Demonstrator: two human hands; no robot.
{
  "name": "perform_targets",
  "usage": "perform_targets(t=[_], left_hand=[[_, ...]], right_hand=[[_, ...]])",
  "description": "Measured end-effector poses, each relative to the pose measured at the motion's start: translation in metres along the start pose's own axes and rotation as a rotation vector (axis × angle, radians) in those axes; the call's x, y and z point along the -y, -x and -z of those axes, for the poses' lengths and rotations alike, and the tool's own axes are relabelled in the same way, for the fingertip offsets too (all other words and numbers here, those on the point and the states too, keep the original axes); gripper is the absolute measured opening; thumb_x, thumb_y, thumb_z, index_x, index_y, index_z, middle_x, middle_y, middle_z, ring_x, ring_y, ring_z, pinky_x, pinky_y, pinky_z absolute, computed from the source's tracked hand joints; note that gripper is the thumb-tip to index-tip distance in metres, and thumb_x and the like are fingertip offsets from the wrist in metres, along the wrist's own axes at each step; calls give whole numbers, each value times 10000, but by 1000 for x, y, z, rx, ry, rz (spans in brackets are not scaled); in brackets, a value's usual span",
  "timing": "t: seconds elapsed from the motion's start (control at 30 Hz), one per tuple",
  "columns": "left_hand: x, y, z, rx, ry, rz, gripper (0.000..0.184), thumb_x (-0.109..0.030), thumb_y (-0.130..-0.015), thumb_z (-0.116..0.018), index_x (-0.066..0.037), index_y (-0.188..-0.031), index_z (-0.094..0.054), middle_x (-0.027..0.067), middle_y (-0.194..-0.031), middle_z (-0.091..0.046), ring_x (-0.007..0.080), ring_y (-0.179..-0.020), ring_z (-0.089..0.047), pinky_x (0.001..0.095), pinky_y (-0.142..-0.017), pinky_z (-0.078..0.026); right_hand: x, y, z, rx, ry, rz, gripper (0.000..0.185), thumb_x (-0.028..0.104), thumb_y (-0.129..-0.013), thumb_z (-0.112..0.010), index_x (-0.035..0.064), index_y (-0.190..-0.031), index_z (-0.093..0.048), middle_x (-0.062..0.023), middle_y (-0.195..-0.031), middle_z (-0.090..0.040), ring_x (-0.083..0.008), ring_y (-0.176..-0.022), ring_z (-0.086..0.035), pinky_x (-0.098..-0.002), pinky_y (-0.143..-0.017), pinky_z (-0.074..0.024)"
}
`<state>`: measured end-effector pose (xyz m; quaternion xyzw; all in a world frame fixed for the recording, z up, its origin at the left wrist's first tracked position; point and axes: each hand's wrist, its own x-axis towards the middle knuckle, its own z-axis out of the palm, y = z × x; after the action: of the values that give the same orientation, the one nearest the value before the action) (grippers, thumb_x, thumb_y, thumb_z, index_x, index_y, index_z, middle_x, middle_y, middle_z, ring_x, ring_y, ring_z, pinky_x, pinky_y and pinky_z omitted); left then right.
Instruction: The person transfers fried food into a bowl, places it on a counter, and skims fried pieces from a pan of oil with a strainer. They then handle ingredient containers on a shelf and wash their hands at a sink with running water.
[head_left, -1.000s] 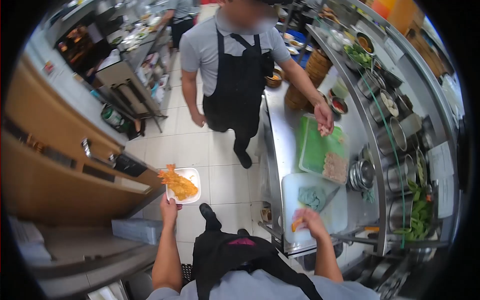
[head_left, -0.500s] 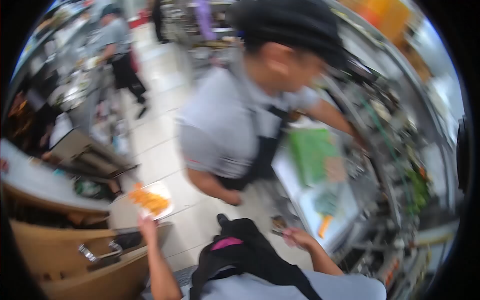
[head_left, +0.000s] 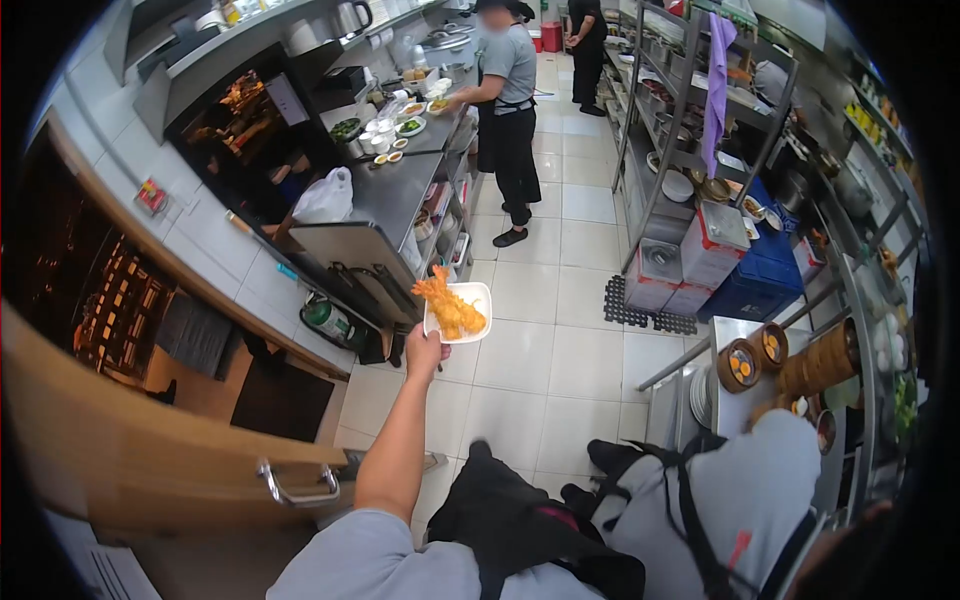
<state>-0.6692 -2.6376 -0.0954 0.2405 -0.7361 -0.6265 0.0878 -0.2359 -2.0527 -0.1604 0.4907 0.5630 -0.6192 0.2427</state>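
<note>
My left hand (head_left: 424, 352) is closed on the near edge of a small white plate (head_left: 474, 296), held out in front of me over the tiled floor. Golden fried prawns (head_left: 450, 306) in crumbly batter are heaped on the plate, their tails pointing to the upper left. My right hand does not show in the frame.
A wooden door with a metal handle (head_left: 300, 484) stands at lower left. A co-worker (head_left: 510, 80) works at the steel counter (head_left: 385, 190) ahead; another person (head_left: 720, 500) is close on my right. Bamboo steamers (head_left: 740, 366) and a shelf rack (head_left: 670, 130) line the right side.
My view has swung left toward the aisle and counter. The plate of fried prawns now sits nearer the middle. The co-worker who stood ahead is at lower right; my right hand has left view.
</note>
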Motion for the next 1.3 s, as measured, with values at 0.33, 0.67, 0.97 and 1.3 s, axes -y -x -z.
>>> perform_targets(t=[0.33,0.67,0.97,1.3], left_hand=[[2,-294,-74,-184,239,83,283,-67,-893,-421,12,-1144,-525,128,-795,-652,171,-574,-632,280,-494,-532],[11,-528,-78,-591,233,134,454,-113,-868,-445,42,-1294,-464,217,-864,-661,269,-605,-667,352,-494,-542],[5,-613,-72,-690,460,310,508,-107,-893,-440,13,-1383,-374,203,-916,-646,250,-675,-665,334,-506,-527],[59,-594,-95,-309,865,91,443,-309,-952,-476,-76,-1303,-338,276,-1143,-567,430,-928,-633,525,-738,-576]], right_hand=[[145,-30,-97,-266,-160,11,264,78,-921,-438,52,-1143,-577,-100,-955,-634,-221,-768,-611,-371,-671,-511],[262,-58,-208,-348,-160,-95,261,116,-942,-432,37,-1152,-566,-121,-977,-633,-246,-803,-618,-400,-713,-522],[251,-60,-273,-359,-188,-196,268,150,-962,-427,23,-1160,-556,-139,-996,-632,-268,-834,-623,-427,-752,-532],[43,53,-299,-461,-515,-387,286,189,-983,-422,8,-1169,-544,-160,-1018,-631,-293,-869,-630,-456,-795,-543]])
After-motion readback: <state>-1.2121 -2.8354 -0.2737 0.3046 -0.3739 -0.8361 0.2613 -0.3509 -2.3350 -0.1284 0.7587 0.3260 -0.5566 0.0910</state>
